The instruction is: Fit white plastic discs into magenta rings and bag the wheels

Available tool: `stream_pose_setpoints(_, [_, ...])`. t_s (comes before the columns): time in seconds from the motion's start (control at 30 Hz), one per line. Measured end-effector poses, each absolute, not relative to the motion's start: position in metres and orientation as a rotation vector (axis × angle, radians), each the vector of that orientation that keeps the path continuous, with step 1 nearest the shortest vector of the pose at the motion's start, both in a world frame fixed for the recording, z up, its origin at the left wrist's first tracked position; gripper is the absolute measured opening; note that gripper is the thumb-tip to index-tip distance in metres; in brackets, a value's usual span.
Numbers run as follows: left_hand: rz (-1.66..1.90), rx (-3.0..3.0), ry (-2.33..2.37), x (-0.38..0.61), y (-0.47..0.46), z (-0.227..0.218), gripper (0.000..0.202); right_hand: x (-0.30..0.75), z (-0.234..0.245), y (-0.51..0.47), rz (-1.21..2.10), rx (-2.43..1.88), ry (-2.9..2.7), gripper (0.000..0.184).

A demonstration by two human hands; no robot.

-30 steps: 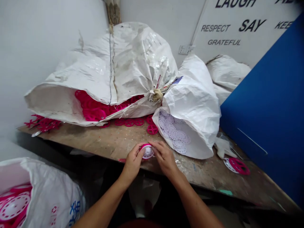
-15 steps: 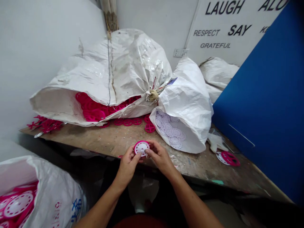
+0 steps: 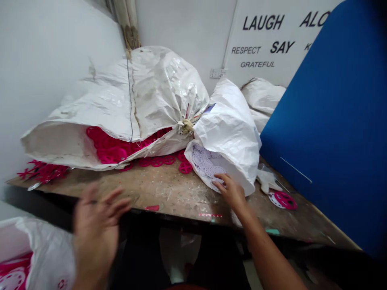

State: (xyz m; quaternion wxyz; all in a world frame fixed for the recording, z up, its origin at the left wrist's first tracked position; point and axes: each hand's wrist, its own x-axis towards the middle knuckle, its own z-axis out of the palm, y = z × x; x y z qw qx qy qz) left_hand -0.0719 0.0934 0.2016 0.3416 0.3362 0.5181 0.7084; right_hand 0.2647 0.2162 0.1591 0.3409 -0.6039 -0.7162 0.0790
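- Left hand (image 3: 98, 221): blurred, fingers spread, nothing seen in its grasp; raised before the table's front edge, near the lower-left bag (image 3: 53, 249).
- Right hand (image 3: 232, 192): fingers partly bent at the mouth of the smaller white bag (image 3: 229, 125), over the nearest pale lilac discs (image 3: 204, 163). Cannot tell whether the fingertips pinch a disc or only rest there.
- Lilac discs: overlapping in a loose heap inside that bag, which lies tipped on the table (image 3: 169, 187), mouth toward the viewer.
- Large white sack (image 3: 163, 80): left of the smaller bag, tied at one corner, heaped pink wheels (image 3: 110, 151) showing through its opening; several loose pink wheels (image 3: 157, 162) lie just below it.
- Lower-left bag: pink pieces and a white slotted disc (image 3: 12, 280) inside.
- Table's right side: pink disc (image 3: 286, 200) overlapping a white one (image 3: 275, 199), near the blue panel (image 3: 317, 121).
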Motion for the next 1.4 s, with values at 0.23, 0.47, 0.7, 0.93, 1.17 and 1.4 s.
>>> stream_pose_setpoints(0.23, [1.172, 1.939, 1.506, 0.02, 0.244, 0.146, 0.024, 0.284, 0.134, 0.226, 0.014, -1.739, -2.106, 0.026])
stream_pose_setpoints(0.47, [1.12, 1.863, 1.639, 0.04, 0.299, 0.137, 0.054, 0.282, 0.139, 0.236, 0.083, -1.79, -2.005, 0.025])
stream_pose_setpoints(0.7, [1.093, 1.65, 1.555, 0.029, 0.262, 0.135, 0.022, 0.272, 0.157, 0.225, 0.631, -1.545, -1.629, 0.03])
stream_pose_setpoints(0.93, [1.084, 1.005, 1.014, 0.031, 0.177, 0.155, 0.046, 0.196, 0.17, 0.2, 1.042, -1.119, -1.446, 0.027])
stream_pose_setpoints(1.17, [1.202, 1.096, 1.088, 0.019, 0.153, 0.153, 0.043, 0.171, 0.158, 0.188, 0.923, -1.058, -1.735, 0.022])
stream_pose_setpoints(1.4, [1.276, 1.252, 1.166, 0.019, 0.144, 0.155, 0.04, 0.167, 0.164, 0.184, 1.103, -1.091, -1.602, 0.022])
